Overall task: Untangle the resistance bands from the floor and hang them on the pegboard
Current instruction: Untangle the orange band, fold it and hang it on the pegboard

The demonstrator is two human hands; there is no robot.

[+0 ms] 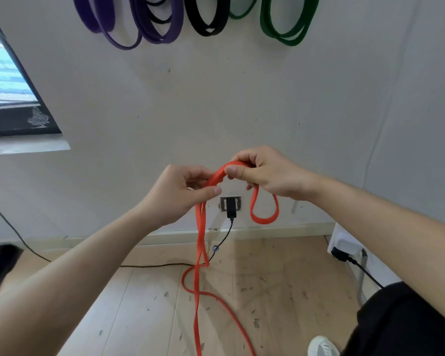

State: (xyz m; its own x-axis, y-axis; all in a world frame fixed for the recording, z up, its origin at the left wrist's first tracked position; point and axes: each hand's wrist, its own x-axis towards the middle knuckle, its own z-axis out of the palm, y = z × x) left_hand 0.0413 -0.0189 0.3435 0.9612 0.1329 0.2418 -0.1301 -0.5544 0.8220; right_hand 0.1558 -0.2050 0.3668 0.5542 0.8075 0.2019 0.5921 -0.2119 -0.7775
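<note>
Head | left hand (pixel 183 195), right hand (pixel 266 176): each grip clamped on orange band (pixel 200 227) | band tail cut off at bottom edge

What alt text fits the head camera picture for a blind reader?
Two bare hands hold an orange resistance band before a wall: the left hand pinches it, the right hand grips its top. Its rest trails onto the wooden floor; purple bands, black bands and green bands hang above.
</note>
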